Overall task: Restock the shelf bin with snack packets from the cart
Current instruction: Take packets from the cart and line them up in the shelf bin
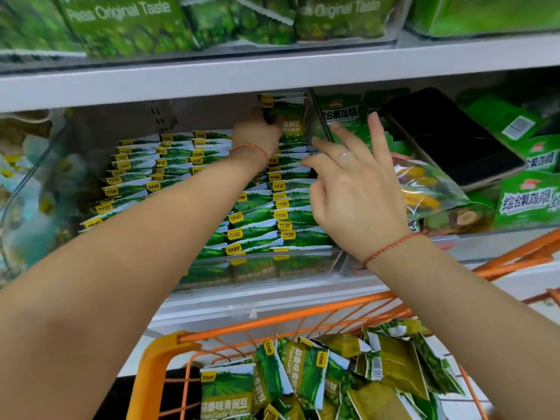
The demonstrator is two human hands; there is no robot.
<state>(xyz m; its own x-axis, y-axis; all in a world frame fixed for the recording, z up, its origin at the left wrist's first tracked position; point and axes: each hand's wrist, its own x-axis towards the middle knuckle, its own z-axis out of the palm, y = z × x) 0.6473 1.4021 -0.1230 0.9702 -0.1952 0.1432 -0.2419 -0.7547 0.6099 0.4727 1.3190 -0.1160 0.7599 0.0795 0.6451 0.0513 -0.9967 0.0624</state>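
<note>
Left hand [257,131] sets green snack packets into the clear plastic shelf bin [272,268]
Its fingers grasp a small upright stack of green-and-white pea packets [285,116] at the bin's back, above the packed rows [181,177]; the right hand [357,189] hovers just beside them over the bin, fingers spread and released; more packets [303,374] lie in the orange wire cart [169,353] below the bin

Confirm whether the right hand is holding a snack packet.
No. The right hand hovers with fingers spread and empty; only the left hand grips a packet at the bin's back.
</note>
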